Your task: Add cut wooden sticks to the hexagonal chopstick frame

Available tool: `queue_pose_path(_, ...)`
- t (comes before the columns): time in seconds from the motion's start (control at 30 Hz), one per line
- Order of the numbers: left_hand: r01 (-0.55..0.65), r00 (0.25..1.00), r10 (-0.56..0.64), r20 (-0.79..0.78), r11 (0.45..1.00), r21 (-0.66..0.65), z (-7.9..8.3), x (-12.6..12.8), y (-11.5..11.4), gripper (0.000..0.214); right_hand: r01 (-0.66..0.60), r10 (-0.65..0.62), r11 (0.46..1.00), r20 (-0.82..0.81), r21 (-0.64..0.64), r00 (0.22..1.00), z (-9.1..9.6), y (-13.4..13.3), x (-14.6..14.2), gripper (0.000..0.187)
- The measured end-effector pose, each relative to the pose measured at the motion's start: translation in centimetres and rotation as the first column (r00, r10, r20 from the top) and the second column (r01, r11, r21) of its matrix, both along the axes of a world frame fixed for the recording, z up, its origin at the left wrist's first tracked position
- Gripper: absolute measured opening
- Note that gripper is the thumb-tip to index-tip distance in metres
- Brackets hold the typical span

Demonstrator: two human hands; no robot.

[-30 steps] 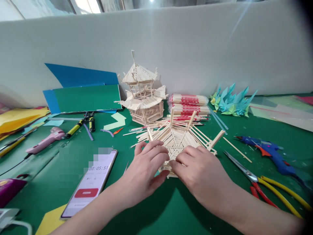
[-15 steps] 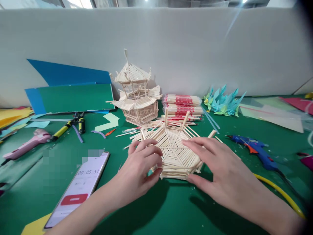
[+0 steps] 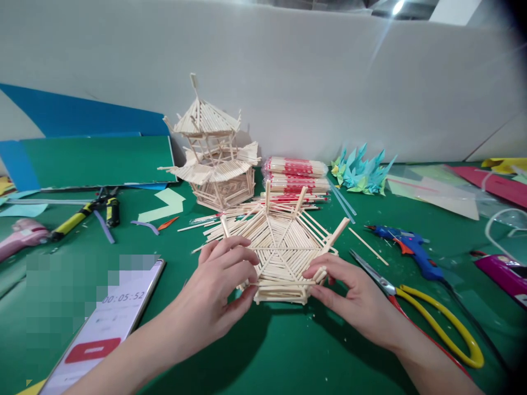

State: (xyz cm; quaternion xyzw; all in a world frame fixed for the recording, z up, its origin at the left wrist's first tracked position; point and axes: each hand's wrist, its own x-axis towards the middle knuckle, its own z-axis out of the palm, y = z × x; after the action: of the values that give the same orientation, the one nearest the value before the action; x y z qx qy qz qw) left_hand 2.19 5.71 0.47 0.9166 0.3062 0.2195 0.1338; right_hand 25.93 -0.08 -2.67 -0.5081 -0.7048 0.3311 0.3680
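A flat hexagonal roof panel (image 3: 284, 247) built of thin wooden sticks lies on the green table, with short posts sticking up at its corners. My left hand (image 3: 220, 280) grips its near left edge, fingers curled over the top and thumb underneath. At the near right corner my right hand (image 3: 349, 293) pinches the edge between fingertips and thumb. Behind the panel stands a two-tier stick pagoda (image 3: 209, 159).
Wrapped stick bundles (image 3: 296, 175) and loose sticks lie behind the panel. Yellow-handled scissors (image 3: 415, 299), a blue glue gun (image 3: 407, 247) and folded paper cranes (image 3: 360, 170) are to the right. A phone showing a timer (image 3: 99, 329), cutters (image 3: 88, 211) and a pink glue gun (image 3: 20, 236) are left.
My right hand slid from flat on top of the panel to its near right corner and now pinches the edge. The left hand kept its grip. The view shifted to the right.
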Motion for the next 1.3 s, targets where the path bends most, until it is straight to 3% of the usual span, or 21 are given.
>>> queue_pose_path(0.43,0.108,0.994,-0.108,0.012,0.987,-0.116,0.1,-0.3,0.3,0.010,-0.004,0.006,1.000,-0.048,0.030,0.999,-1.1,0.0,-0.8,0.007)
queue_pose_path(0.9,0.108,0.994,-0.108,0.008,0.992,-0.069,0.1,-0.2,0.5,0.015,0.018,-0.015,0.996,-0.036,0.082,0.999,-1.3,-0.1,-1.2,0.007)
queue_pose_path(0.97,0.093,0.995,-0.093,-0.023,0.996,-0.006,0.2,-0.4,0.4,0.013,0.026,-0.023,0.995,-0.036,0.097,0.999,-1.3,0.0,-1.2,0.008)
queue_pose_path(1.03,0.024,0.997,-0.013,-0.071,0.988,0.149,0.3,-0.3,0.0,0.013,0.032,-0.027,0.992,-0.041,0.119,0.999,-1.2,0.0,-1.3,0.007)
queue_pose_path(1.13,-0.015,0.988,0.078,-0.134,0.908,0.420,-0.1,0.6,-1.3,0.025,0.031,-0.025,0.989,-0.042,0.144,0.999,-1.1,0.2,-1.3,0.006)
queue_pose_path(1.3,0.070,0.995,-0.025,-0.094,0.858,0.508,-1.6,4.5,-2.9,0.032,0.027,-0.021,0.988,-0.044,0.155,0.999,-1.0,0.3,-1.3,0.006)
